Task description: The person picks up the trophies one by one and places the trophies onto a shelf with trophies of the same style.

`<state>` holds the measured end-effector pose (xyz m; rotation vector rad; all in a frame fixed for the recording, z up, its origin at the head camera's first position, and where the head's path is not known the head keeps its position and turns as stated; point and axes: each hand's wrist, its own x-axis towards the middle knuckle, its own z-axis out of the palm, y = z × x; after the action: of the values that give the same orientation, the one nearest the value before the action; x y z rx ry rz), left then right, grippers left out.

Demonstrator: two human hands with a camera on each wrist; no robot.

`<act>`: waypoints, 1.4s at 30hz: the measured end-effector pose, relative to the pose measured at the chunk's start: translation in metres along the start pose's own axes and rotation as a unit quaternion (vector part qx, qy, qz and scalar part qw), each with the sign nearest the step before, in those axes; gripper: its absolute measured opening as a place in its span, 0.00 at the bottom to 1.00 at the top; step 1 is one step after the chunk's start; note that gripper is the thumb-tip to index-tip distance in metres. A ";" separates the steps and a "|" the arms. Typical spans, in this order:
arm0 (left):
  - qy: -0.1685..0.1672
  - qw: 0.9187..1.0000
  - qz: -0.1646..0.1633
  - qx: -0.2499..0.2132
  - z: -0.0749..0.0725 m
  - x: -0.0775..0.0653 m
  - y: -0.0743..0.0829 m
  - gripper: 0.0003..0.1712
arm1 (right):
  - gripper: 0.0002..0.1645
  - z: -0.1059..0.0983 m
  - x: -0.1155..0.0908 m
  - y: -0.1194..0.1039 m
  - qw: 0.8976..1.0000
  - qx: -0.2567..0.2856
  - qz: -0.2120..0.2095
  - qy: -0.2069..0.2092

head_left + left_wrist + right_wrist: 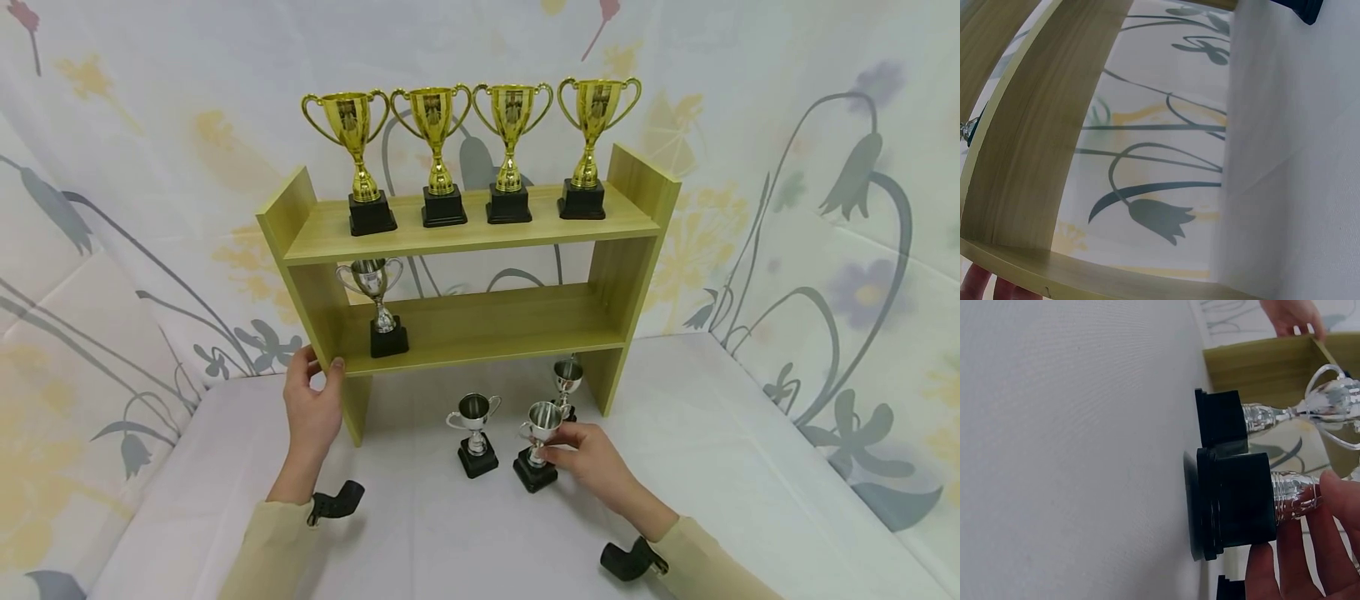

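My left hand [313, 408] grips the left side panel of a two-tier wooden shelf [480, 360], thumb at the front edge; its fingertips [1007, 290] show outside the panel in the left wrist view. With thumb and fingers, my right hand [592, 462] pinches the stem of a small silver trophy [536, 475] with a black base, upright at the tabletop. Just left of it stands a second silver trophy [477, 457]. A third silver trophy [568, 377] is partly hidden behind the held one. Another silver trophy [386, 337] stands at the left end of the middle board.
Several gold trophies, among them one at the right [583, 198], line the top board [465, 237]. A white cloth [420, 542] covers the table. A flower-patterned sheet [787, 208] hangs behind the shelf and at both sides.
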<state>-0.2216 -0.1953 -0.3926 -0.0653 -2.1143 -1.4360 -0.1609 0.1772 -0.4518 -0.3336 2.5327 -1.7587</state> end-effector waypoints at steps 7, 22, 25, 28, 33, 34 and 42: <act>-0.001 1.000 0.002 -0.001 0.001 0.000 0.000 0.23 | 0.10 -0.003 -0.001 0.001 1.000 0.001 -0.005 0.001; 0.000 1.000 0.005 -0.001 0.001 -0.001 0.002 0.22 | 0.13 -0.010 -0.004 -0.005 1.000 0.027 -0.004 -0.011; 0.000 1.000 0.005 0.001 0.000 -0.001 0.003 0.22 | 0.13 -0.012 -0.005 -0.008 0.999 0.031 0.003 -0.012; 0.001 1.000 0.006 0.000 0.000 -0.001 0.002 0.22 | 0.14 -0.013 -0.006 -0.011 0.999 0.032 0.007 -0.012; 0.001 1.000 0.004 -0.002 0.000 -0.001 0.002 0.22 | 0.15 -0.015 -0.007 -0.016 0.999 0.038 0.005 -0.013; 0.001 1.000 0.003 -0.003 0.000 -0.001 0.001 0.22 | 0.15 -0.015 -0.008 -0.017 0.999 0.037 0.004 -0.014; -0.002 1.000 0.002 -0.002 0.000 0.000 0.002 0.22 | 0.13 -0.019 -0.008 -0.023 1.000 0.027 -0.006 -0.010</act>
<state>-0.2206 -0.1940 -0.3910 -0.0741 -2.1140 -1.4393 -0.1523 0.1890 -0.4248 -0.3637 2.4698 -1.8152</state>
